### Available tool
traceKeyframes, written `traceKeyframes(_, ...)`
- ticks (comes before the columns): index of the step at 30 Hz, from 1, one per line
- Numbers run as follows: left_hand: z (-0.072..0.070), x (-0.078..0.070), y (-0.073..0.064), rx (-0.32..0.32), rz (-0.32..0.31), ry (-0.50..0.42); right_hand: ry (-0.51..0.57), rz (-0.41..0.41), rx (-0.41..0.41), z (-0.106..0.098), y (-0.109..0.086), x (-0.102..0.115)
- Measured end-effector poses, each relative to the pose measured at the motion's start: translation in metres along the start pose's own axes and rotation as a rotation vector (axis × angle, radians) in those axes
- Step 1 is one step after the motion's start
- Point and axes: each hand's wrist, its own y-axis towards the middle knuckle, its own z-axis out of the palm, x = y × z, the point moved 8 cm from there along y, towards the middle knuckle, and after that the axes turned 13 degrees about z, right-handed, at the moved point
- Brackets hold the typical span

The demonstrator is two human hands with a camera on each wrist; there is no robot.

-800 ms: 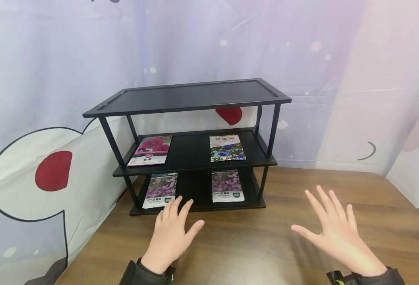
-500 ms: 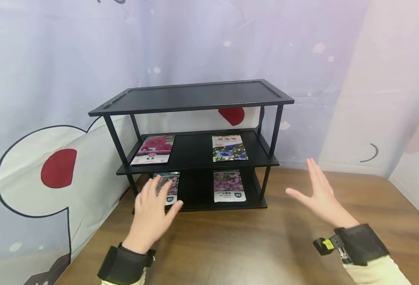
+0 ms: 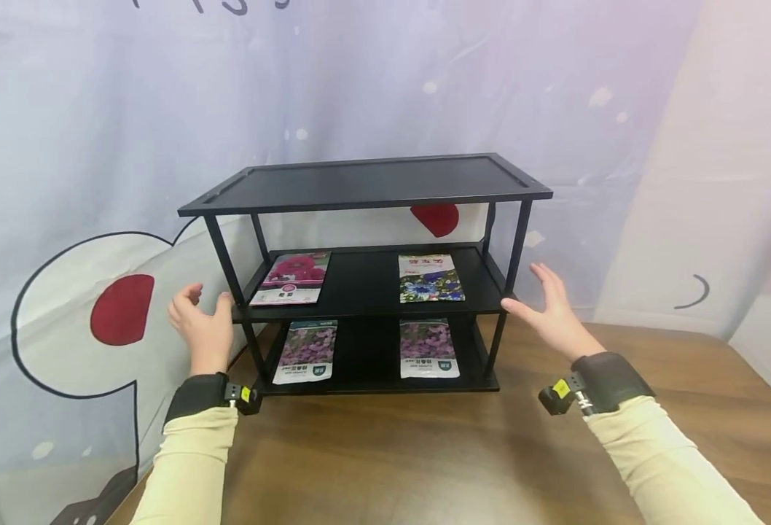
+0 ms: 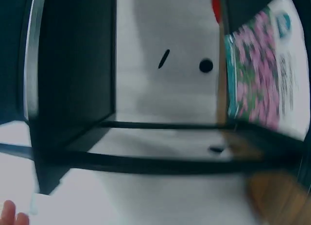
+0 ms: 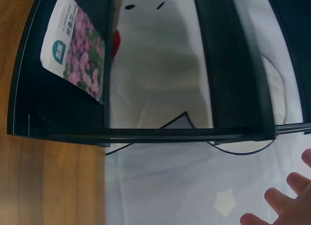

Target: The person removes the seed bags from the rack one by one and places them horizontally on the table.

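A black three-tier shelf rack point(image 3: 366, 182) stands on the table. Flower seed packets lie on it: a magenta one point(image 3: 292, 278) and a blue-flowered one point(image 3: 431, 278) on the middle tier, two pink-flowered ones point(image 3: 305, 351) below. My left hand point(image 3: 205, 332) is beside the rack's left posts, fingers loosely bent, thumb near the middle tier's corner. On the opposite side, my right hand point(image 3: 549, 313) spreads its fingers, its thumb tip right at the middle tier's right corner. Neither hand holds anything. Only fingertips point(image 4: 8, 213) show in the left wrist view.
Behind the rack hangs a pale printed curtain point(image 3: 372, 80) that also runs along the left side. The brown wooden table point(image 3: 385, 452) extends in front and to the right. Each wrist wears a black band with a small camera point(image 3: 556, 396).
My left hand has moved left and up, from in front of the rack to its left side. My right hand has come left and forward to the rack's right side.
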Motion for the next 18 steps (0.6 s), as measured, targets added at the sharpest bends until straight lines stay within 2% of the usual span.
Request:
traceKeyframes(3,0.015,0.030,0.000,0.001,-0.216,-0.233,0.028,0.043,0.005,0.008,0.010,-0.007)
traceKeyframes(5,0.026,0.043,-0.004,0.016,-0.297,-0.356,0.056,0.072,0.012,0.012,0.016,-0.013)
traceKeyframes(6,0.031,0.048,-0.006,0.027,-0.316,-0.394,0.068,0.085,0.014,0.014,0.018,-0.016)
traceKeyframes(8,0.038,0.057,-0.011,0.067,-0.323,-0.415,0.084,0.104,0.012,0.018,0.022,-0.021)
traceKeyframes(14,0.051,0.072,-0.025,0.276,-0.348,-0.395,0.155,0.170,-0.002,0.031,0.026,-0.031)
traceKeyframes(16,0.053,0.072,-0.026,0.313,-0.346,-0.398,0.228,0.181,0.022,0.035,0.027,-0.034)
traceKeyframes(18,0.054,0.071,-0.023,0.312,-0.335,-0.408,0.326,0.178,0.045,0.039,0.029,-0.034)
